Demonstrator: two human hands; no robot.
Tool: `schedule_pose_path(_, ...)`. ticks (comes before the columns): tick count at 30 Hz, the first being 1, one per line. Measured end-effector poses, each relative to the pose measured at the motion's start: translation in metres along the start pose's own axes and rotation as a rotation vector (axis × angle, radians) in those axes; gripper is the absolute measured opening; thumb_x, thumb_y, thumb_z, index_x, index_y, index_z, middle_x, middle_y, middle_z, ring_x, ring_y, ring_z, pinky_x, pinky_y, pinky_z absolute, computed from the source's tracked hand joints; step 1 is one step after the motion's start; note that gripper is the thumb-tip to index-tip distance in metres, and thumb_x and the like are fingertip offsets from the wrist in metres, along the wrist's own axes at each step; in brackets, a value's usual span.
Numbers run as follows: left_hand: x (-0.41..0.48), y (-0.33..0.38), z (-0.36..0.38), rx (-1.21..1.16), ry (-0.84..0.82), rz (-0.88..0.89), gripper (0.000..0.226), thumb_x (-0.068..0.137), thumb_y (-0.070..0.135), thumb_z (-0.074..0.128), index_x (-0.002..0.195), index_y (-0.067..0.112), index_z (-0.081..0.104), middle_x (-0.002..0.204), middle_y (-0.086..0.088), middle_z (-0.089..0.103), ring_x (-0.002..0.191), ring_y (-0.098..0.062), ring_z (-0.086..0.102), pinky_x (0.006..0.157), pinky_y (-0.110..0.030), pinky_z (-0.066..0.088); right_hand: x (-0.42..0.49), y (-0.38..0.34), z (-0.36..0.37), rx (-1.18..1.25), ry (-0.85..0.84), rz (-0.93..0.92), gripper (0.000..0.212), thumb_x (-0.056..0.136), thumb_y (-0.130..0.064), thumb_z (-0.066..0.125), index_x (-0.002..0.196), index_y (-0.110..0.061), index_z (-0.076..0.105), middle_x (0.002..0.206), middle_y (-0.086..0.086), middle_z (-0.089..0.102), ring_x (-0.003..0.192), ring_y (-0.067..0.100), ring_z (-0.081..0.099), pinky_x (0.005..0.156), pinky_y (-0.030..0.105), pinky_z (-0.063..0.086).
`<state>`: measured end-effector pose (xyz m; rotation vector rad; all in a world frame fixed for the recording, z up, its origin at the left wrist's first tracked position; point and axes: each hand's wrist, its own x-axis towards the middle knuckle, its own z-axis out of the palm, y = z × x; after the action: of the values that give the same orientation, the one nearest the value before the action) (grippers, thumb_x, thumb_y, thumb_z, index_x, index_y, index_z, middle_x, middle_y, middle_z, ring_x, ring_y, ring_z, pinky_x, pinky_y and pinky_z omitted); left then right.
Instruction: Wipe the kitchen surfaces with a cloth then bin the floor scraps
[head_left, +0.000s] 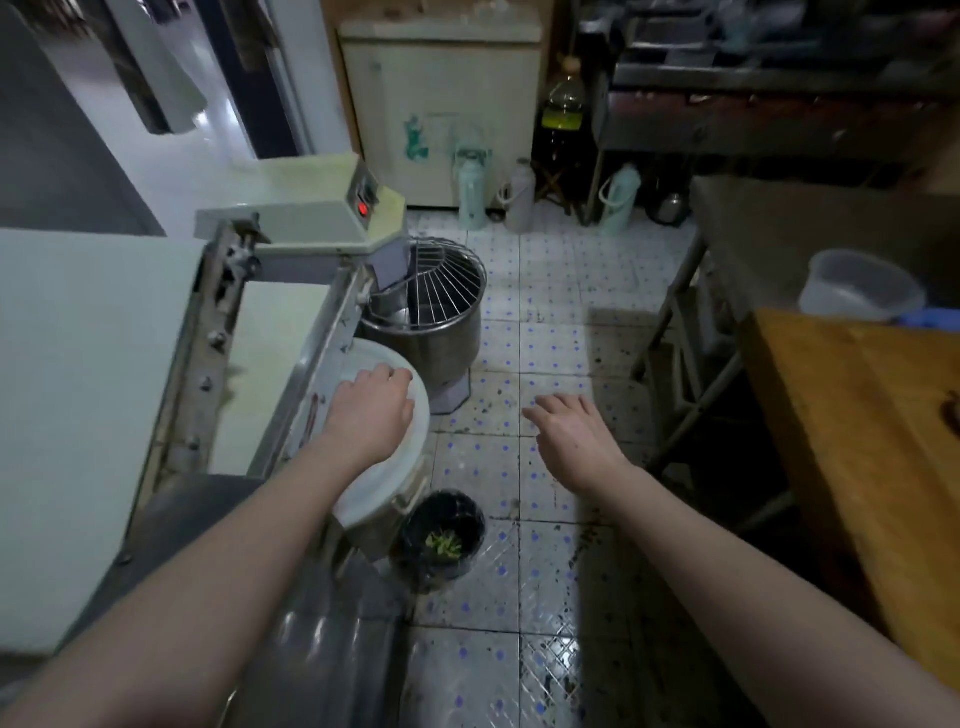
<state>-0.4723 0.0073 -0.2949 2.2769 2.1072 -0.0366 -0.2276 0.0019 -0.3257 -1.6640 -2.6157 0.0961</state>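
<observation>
A small black-lined bin (441, 540) stands on the tiled floor (545, 467) with green scraps (444, 544) at its bottom. My left hand (371, 410) hangs over the white lid (379, 488) of a bucket beside the bin, fingers curled downward, with nothing visible in it. Over the floor to the right, my right hand (574, 439) is held out with fingers loosely extended and empty. Dark specks dot the tiles. No cloth is in view.
A dough mixer (426, 301) with a steel bowl and wire guard stands behind the bucket. A pale machine (104, 364) fills the left. A wooden board (857, 441) and clear plastic bowl (860, 286) lie on a steel table at right. Flasks (472, 192) line the back wall.
</observation>
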Motion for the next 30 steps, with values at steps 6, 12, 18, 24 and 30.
schedule_pose_path(6,-0.02,-0.037,-0.062,0.031,0.084,-0.086,0.038,0.096,0.027,0.039,0.131,0.015,0.045,0.129,-0.011,0.051,0.113,-0.032,0.05,0.087,-0.042,0.042,0.009,-0.013,-0.064,-0.055,0.045,-0.065,0.045,0.092,-0.007,0.042,0.137,-0.014,0.042,0.14,0.007,0.044,0.13,0.027,0.036,0.11,0.042,0.025)
schedule_pose_path(12,-0.036,-0.058,-0.112,-0.021,0.151,-0.222,0.035,0.095,0.027,0.041,0.126,0.016,0.051,0.13,-0.01,0.05,0.116,-0.031,0.05,0.093,-0.042,0.042,0.05,-0.023,-0.107,-0.104,0.069,-0.168,0.042,0.09,-0.011,0.045,0.131,-0.018,0.046,0.135,0.006,0.049,0.126,0.027,0.04,0.108,0.041,0.028)
schedule_pose_path(18,-0.062,-0.087,-0.154,0.05,0.181,-0.5,0.033,0.096,0.023,0.036,0.123,0.014,0.051,0.128,-0.011,0.048,0.113,-0.032,0.048,0.089,-0.041,0.039,0.121,-0.048,-0.162,-0.149,0.167,-0.452,0.043,0.087,-0.014,0.05,0.13,-0.017,0.048,0.133,0.009,0.049,0.122,0.029,0.045,0.103,0.042,0.033)
schedule_pose_path(24,-0.142,-0.111,-0.174,0.051,0.222,-0.791,0.034,0.096,0.022,0.038,0.126,0.017,0.051,0.132,-0.01,0.047,0.116,-0.031,0.047,0.093,-0.041,0.039,0.161,-0.118,-0.208,-0.092,0.235,-0.717,0.034,0.087,-0.012,0.043,0.119,-0.015,0.054,0.121,0.008,0.053,0.11,0.03,0.05,0.094,0.039,0.036)
schedule_pose_path(30,-0.253,-0.118,-0.194,0.109,0.228,-1.095,0.03,0.094,0.02,0.038,0.117,0.016,0.056,0.122,-0.013,0.052,0.11,-0.032,0.051,0.089,-0.041,0.046,0.151,-0.216,-0.231,-0.099,0.26,-1.008,0.042,0.091,-0.015,0.043,0.133,-0.016,0.045,0.132,0.008,0.048,0.12,0.031,0.045,0.101,0.04,0.034)
